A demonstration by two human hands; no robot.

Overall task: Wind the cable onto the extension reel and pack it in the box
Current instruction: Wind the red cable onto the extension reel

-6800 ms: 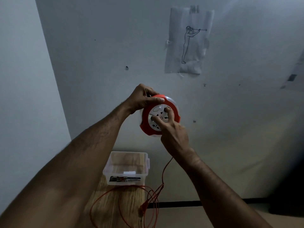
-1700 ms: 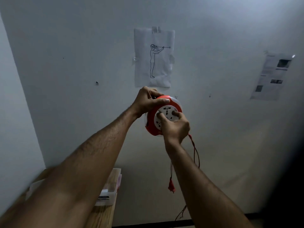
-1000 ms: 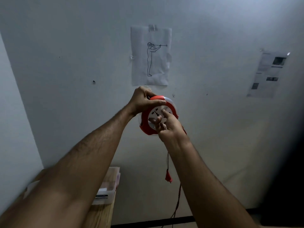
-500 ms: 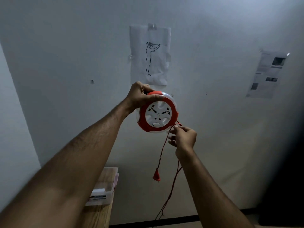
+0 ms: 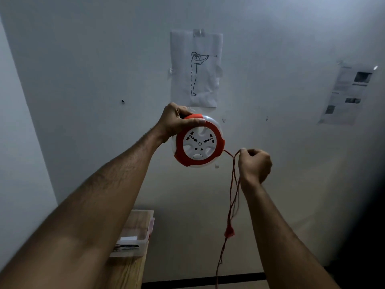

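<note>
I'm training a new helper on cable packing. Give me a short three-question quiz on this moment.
1. True or false: the left hand grips the reel.
2. What does the right hand pinch?
A. plug B. cable C. box lid
3. Fill in: the plug hangs below the ____ hand.

Key:
1. True.
2. B, the cable.
3. Right. The box sits on the table.
</note>
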